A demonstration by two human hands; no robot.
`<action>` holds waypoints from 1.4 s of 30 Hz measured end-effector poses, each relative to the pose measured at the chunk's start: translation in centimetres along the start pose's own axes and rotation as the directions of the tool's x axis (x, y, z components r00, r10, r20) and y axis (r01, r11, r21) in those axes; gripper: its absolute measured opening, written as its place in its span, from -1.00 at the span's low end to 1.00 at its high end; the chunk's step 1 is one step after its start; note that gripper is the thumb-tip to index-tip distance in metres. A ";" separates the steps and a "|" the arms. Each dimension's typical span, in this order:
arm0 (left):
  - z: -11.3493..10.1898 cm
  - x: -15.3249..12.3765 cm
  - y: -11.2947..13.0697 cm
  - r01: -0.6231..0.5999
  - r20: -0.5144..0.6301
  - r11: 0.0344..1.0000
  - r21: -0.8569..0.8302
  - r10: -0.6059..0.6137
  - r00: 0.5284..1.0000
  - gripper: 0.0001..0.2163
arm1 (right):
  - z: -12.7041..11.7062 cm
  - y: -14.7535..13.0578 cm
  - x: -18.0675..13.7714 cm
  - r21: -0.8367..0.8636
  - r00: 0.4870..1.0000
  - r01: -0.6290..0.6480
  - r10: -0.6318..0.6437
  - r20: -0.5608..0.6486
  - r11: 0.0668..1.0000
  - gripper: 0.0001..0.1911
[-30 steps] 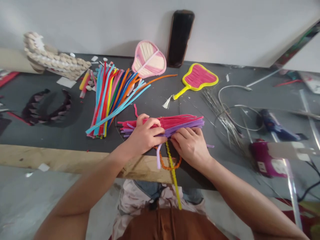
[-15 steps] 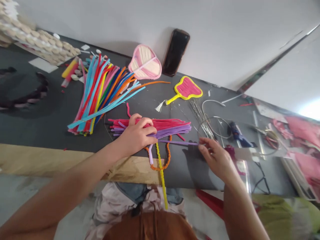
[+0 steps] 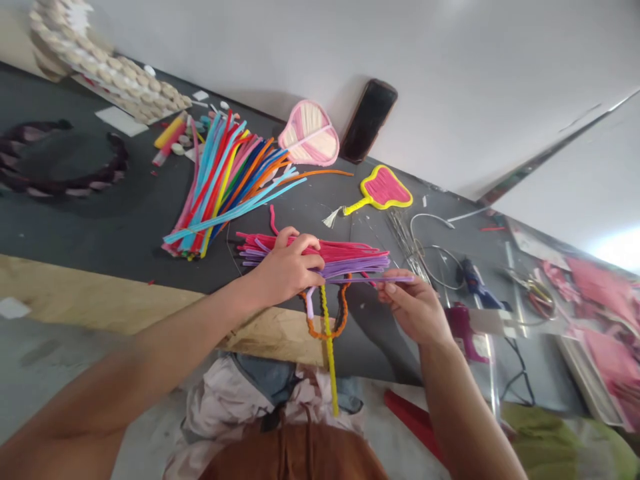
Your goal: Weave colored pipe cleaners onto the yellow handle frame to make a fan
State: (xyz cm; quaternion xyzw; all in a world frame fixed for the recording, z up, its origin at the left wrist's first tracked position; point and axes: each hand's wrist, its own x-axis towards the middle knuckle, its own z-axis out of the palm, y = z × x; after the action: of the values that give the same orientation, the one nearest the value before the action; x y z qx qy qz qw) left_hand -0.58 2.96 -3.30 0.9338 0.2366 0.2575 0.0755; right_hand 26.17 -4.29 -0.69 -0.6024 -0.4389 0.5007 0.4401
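Note:
My left hand (image 3: 291, 272) is closed with its fingers curled at the near edge of a bundle of pink and purple pipe cleaners (image 3: 350, 257). Its thumb and fingers grip the upper part of a twisted pipe cleaner frame (image 3: 341, 327), an orange loop with a long yellow stem (image 3: 331, 373) pointing towards me. Part of that frame is hidden under the hand. A pale lilac piece (image 3: 309, 303) wraps the loop's left side. One purple pipe cleaner (image 3: 363, 280) stretches from the left hand to my right hand (image 3: 413, 303), which pinches it near its right end.
Beyond the hands lie a multicoloured pipe cleaner bundle (image 3: 225, 187), a pink-and-yellow fan shape (image 3: 387, 188) and a pale pink one (image 3: 311, 133). A phone (image 3: 370, 120) leans on the wall. Wires (image 3: 407, 240), scissors (image 3: 533, 290) and a glue gun (image 3: 463, 330) are to the right.
My right hand has moved left along the purple pipe cleaner, closer to my left hand. The left hand keeps its grip. The whole view has shifted slightly.

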 end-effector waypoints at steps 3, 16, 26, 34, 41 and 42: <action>0.0 0.0 0.1 -0.002 -0.016 1.000 -0.018 0.002 1.000 -0.89 | 1.4 -0.1 0.6 -0.111 0.991 0.068 -0.055 0.122 0.991 -0.68; 0.0 -0.2 0.0 0.002 0.016 1.000 -0.006 -0.002 1.000 -0.83 | 2.9 -0.9 2.2 -0.666 0.728 0.682 -0.357 0.585 0.301 -0.81; 0.1 -0.2 -0.2 -0.021 -0.011 1.000 0.004 0.021 1.000 -0.88 | 3.7 -0.1 2.8 -0.627 0.674 0.722 -0.500 0.543 0.292 -0.83; -0.4 0.1 0.1 0.030 0.033 0.999 -0.028 -0.030 0.999 -0.87 | 4.7 0.5 2.1 -0.712 0.614 0.696 -0.588 0.526 0.090 -0.90; -0.4 0.4 0.3 0.086 0.043 0.995 -0.060 -0.083 0.996 -0.84 | 5.7 0.5 2.5 -0.676 0.591 0.726 -0.615 0.521 0.125 -0.86; -0.2 0.4 0.2 0.087 0.042 0.995 -0.058 -0.084 0.996 -0.84 | 5.8 0.5 2.6 -0.662 0.589 0.736 -0.615 0.524 0.141 -0.85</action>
State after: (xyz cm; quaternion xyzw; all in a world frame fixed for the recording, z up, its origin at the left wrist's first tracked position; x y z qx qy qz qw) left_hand -0.33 2.98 -2.86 0.9251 0.2670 0.2424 0.1190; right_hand 20.77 -1.36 -2.40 -0.4350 -0.8678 0.0078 0.2402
